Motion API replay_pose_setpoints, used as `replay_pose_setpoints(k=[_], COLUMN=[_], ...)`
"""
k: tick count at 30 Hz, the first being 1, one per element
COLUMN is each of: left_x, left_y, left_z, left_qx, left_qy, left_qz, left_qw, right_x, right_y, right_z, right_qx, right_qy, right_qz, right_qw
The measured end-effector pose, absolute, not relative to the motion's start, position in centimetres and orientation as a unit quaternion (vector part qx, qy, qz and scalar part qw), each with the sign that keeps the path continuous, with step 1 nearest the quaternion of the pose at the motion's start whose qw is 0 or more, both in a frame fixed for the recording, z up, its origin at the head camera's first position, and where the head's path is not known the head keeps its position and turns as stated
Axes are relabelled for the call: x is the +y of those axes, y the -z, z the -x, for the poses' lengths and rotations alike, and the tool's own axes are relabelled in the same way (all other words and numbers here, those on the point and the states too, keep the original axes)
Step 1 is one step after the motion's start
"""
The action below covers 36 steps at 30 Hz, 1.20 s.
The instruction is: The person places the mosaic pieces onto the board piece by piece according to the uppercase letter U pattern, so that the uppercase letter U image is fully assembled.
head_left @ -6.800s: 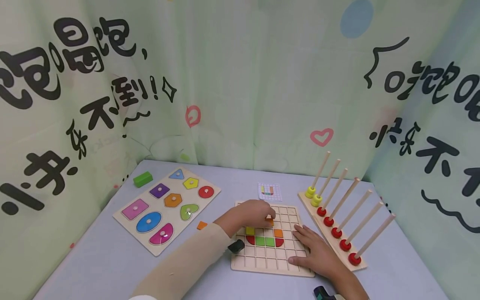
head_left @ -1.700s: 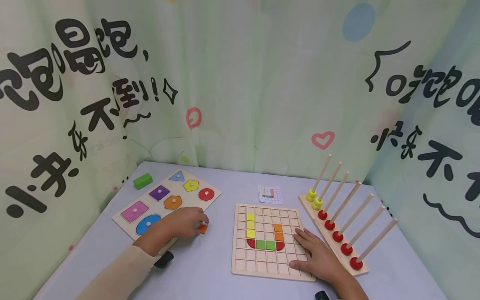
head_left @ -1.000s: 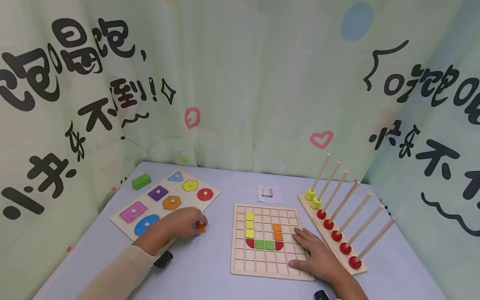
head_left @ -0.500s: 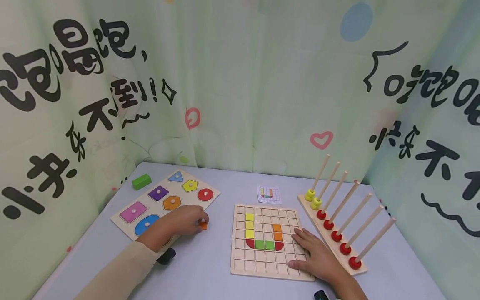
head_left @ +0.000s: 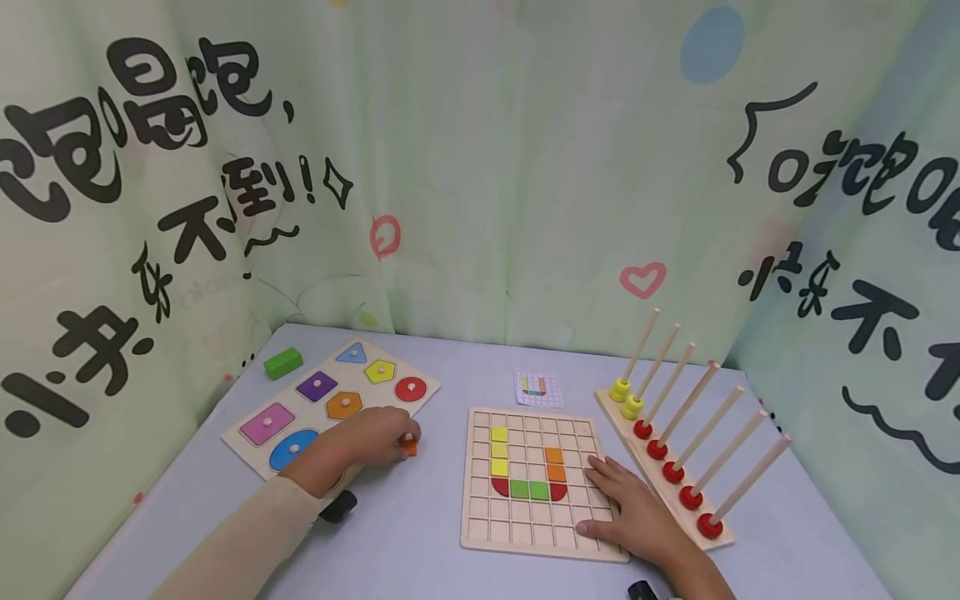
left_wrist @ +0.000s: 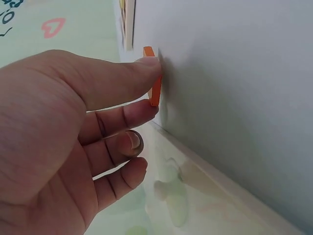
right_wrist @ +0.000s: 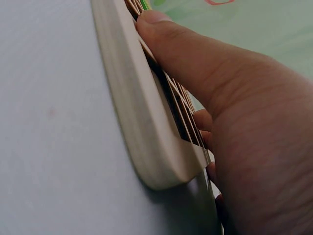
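Observation:
In the head view my left hand (head_left: 375,435) is beside the shape puzzle, low over the table. Its thumb and index finger pinch a small orange square tile (left_wrist: 156,92), seen edge-on in the left wrist view; the other fingers are loosely bent. My right hand (head_left: 630,507) rests with spread fingers on the right edge of a wooden grid board (head_left: 517,537). On the board, yellow tiles (head_left: 499,450) stand in a left column, orange tiles (head_left: 555,464) in a right one. Green tiles (head_left: 529,490) lie between two red rounded corner tiles (head_left: 500,486) below.
A knobbed shape puzzle (head_left: 307,493) lies left, partly under my left arm, with a green block (head_left: 283,363) behind it. A pattern card (head_left: 538,388) lies beyond the grid board. Right of the board stands a peg rack (head_left: 678,475) with yellow and red beads.
My left hand has left the grid board, where a second orange tile now lies, and gone left to another orange tile. Lately it has shifted slightly rightward with that tile. My right hand stays put.

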<state>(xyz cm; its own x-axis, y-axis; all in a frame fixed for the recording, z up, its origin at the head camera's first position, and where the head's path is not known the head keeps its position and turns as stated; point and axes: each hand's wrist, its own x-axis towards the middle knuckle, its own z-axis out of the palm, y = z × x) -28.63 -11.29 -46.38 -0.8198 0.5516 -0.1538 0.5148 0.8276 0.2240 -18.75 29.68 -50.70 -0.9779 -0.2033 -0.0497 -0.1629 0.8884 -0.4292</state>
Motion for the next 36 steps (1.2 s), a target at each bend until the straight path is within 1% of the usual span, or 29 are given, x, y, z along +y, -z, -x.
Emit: replay_pose_setpoints(k=[9,14,22,31,36], left_x=[-9.3,-8.1,-5.6,-3.5,-2.3], left_y=[46.2,46.4,45.6,45.4,45.1], left_z=[29.4,29.9,30.5,30.9,31.1], left_qx=[0.947,0.942,0.941,0.935,0.928], left_qy=[-0.068,-0.075,-0.089,-0.096,-0.107], left_qz=[-0.296,-0.309,-0.307,-0.323,-0.339], left_qw=[0.100,0.104,0.111,0.108,0.111], right_x=[29.9,30.0,30.0,29.7,29.7], right_y=[50.8,50.9,50.9,50.7,50.7], right_z=[18.8,18.8,18.9,18.9,18.8], right_qx=[0.971,0.971,0.971,0.971,0.970], right_qy=[0.214,0.215,0.217,0.219,0.219], right_qz=[0.090,0.097,0.097,0.084,0.089], right_qw=[0.048,0.042,0.035,0.054,0.054])
